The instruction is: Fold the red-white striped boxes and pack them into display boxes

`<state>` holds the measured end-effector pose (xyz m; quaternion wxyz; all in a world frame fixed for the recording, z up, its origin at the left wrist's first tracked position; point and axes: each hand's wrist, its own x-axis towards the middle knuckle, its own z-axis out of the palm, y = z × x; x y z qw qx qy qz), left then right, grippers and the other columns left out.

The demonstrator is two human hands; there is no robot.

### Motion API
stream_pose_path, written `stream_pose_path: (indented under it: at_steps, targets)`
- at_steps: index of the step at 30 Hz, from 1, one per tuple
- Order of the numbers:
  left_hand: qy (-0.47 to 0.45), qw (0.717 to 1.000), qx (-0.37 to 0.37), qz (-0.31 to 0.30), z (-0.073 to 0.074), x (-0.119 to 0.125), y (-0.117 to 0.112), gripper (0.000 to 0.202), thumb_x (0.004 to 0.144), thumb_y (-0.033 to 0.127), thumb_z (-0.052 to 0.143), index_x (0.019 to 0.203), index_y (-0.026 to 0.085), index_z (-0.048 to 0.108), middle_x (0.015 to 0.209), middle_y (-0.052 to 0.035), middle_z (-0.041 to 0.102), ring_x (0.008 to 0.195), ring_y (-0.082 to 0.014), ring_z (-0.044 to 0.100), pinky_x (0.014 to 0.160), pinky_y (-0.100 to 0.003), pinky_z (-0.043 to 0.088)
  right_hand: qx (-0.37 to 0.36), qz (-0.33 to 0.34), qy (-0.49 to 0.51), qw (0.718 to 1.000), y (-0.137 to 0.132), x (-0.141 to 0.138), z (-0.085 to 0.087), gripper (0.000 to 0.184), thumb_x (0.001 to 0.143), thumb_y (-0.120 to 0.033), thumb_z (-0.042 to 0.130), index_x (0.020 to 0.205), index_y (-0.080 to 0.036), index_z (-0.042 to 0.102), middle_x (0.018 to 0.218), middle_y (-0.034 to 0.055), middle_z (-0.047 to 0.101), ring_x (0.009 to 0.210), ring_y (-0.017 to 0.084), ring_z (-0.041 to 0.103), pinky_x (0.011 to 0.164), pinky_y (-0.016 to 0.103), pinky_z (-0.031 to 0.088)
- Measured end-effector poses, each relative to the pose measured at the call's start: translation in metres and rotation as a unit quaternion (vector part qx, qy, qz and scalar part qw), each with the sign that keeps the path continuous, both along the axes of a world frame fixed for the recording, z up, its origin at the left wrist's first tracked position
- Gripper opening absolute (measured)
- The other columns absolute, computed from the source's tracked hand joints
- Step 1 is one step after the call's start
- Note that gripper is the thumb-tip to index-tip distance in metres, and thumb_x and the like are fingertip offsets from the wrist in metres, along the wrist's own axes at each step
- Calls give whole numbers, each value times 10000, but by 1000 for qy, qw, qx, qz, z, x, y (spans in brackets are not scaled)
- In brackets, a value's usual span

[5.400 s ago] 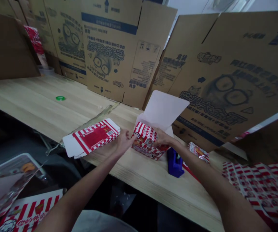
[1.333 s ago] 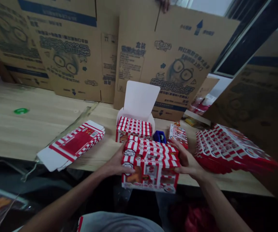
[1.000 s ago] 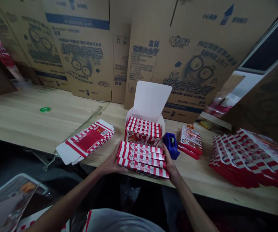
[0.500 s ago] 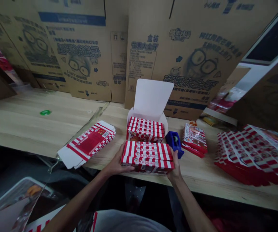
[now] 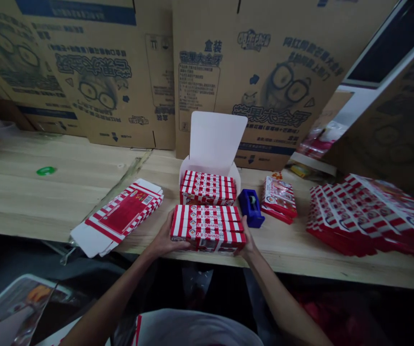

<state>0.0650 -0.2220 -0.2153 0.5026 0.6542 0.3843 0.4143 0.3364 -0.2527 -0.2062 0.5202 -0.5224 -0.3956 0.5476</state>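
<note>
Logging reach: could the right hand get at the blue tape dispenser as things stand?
Probably yes: the blue tape dispenser sits near the right hand with nothing visible between, though that hand would first have to release the striped boxes it holds.

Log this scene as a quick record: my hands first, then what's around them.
Left hand: holds left end of striped packs
Right hand: holds right end of same packs
Behind packs: open box, lid raised, similar packs inside
Right of open box: blue tape dispenser
Left of packs: stacked red-and-white cartons
Farther left: green ring on wooden table
</note>
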Motion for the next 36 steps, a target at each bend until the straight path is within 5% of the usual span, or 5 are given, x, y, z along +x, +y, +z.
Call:
stream_pose_path:
  at_steps: [5, 10, 14, 23, 36]
  targets:
    - [-58, 998, -31, 13, 6, 1, -1, 1044, 456, 198, 899, 1374, 211, 401, 1448, -125, 409, 1375, -347, 321, 1174, -495, 198, 197, 38, -259, 945, 3, 25, 37, 715, 830, -648, 490, 1393, -226, 365, 1419, 111, 452, 1323, 293, 411, 1112, 479, 322]
    - [-46, 999, -10, -9, 4, 2, -2, 1067, 508, 202, 882, 1419, 210, 327, 1451, -141, 406, 1355, -349, 358, 1154, -509, 249, 303, 268, -566, 718, 14, 14, 95, 967, 656, -667, 699, 1414, -167, 365, 1428, 188, 391, 1329, 356, 340, 1111, 503, 259]
    - [-32, 999, 10, -19, 5, 0, -2, 1047, 549, 222, 866, 1436, 210, 311, 1456, -155, 399, 1354, -354, 358, 1147, -530, 244, 249, 367, -644, 623, 28, -6, 102, 1088, 572, -628, 760, 1435, -130, 324, 1368, 236, 400, 1256, 407, 379, 1040, 566, 286]
    - [-51, 995, -63, -55, 7, -11, 1, 1136, 341, 170, 921, 1372, 209, 446, 1316, -142, 546, 1288, -358, 450, 1132, -486, 272, 214, 376, -682, 590, 36, -22, 99, 1118, 551, -401, 785, 1465, -70, 231, 1215, 213, 461, 1062, 356, 491, 906, 482, 424]
    - [-7, 998, 36, -44, -4, -19, -3, 1095, 440, 233, 907, 1410, 220, 398, 1465, -139, 401, 1370, -361, 331, 1160, -487, 217, 203, 354, -691, 597, 27, -32, 102, 959, 560, -326, 712, 1399, -43, 345, 1262, 234, 487, 1105, 374, 486, 947, 486, 401]
